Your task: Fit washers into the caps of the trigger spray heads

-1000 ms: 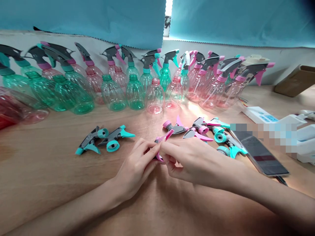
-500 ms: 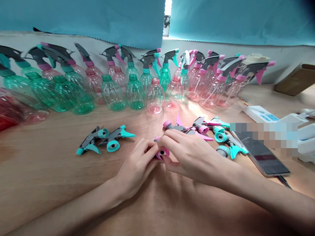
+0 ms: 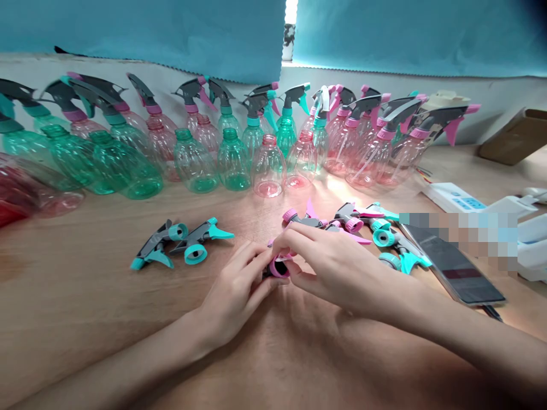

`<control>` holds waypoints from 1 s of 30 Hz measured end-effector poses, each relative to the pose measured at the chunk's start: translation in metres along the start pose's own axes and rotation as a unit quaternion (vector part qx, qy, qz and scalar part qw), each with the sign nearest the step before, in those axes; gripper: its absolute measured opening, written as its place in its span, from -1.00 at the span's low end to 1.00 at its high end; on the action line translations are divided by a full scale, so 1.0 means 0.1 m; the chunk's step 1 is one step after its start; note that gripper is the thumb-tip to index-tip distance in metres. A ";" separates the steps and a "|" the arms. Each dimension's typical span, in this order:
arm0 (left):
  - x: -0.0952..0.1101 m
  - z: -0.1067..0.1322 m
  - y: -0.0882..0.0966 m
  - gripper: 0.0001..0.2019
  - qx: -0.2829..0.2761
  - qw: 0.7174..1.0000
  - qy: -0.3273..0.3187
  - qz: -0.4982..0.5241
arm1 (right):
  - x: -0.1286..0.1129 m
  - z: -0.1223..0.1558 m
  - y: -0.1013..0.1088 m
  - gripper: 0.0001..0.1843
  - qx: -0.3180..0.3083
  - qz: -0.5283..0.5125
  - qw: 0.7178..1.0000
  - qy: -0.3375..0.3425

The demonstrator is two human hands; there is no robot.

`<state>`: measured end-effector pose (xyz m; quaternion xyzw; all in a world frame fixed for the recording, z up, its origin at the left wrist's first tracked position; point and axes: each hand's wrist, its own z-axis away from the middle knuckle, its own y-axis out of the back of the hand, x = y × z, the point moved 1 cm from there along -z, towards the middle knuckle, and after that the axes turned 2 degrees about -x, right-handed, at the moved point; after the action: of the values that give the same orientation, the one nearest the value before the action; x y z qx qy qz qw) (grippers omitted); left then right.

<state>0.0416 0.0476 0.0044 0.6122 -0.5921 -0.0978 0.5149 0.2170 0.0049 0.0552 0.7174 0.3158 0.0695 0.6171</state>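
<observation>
In the middle of the table, a trigger spray head with a pink collar (image 3: 280,270) is held by my left hand (image 3: 237,285), its fingers wrapped round the grey body. The open end of the collar faces me and looks dark inside. My right hand (image 3: 331,265) is closed at the top of that opening, thumb and fingers pinching a thin pale piece (image 3: 283,259), mostly hidden by the fingertips. Just beyond my right hand lie several pink spray heads (image 3: 308,219). Two turquoise spray heads (image 3: 195,254) rest to the left of my hands.
Several clear pink and green bottles (image 3: 234,165) line the back, some topped with spray heads. More turquoise spray heads (image 3: 384,238) lie to the right, beside a phone (image 3: 457,267). A white power strip (image 3: 457,197) and a brown box (image 3: 515,136) stand farther right.
The pink collar has turned slightly and shifted a little left. Its pale inside face with a dark centre now shows as a dark opening, with a thin pale piece at my right fingertips.
</observation>
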 end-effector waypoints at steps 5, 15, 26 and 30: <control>0.01 -0.01 0.01 -0.83 -0.001 1.000 -0.010 0.015 | 0.02 0.05 0.05 -0.89 -0.028 -0.003 1.000 0.008; 0.02 0.02 0.00 -0.78 -0.029 0.999 0.017 0.037 | 0.04 0.07 0.22 -0.91 -0.004 -0.112 0.994 0.009; 0.00 0.03 -0.02 -0.60 -0.016 0.999 -0.003 0.037 | 0.14 0.03 0.28 -0.88 -0.029 -0.274 0.953 -0.123; 0.00 0.03 -0.01 -0.60 -0.018 0.999 0.000 0.030 | 0.13 0.03 0.24 -0.90 -0.024 -0.286 0.946 -0.153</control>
<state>0.0401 0.0455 0.0025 0.5848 -0.6081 -0.0933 0.5287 0.2376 0.0087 0.0728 0.5843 0.4075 -0.2129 0.6687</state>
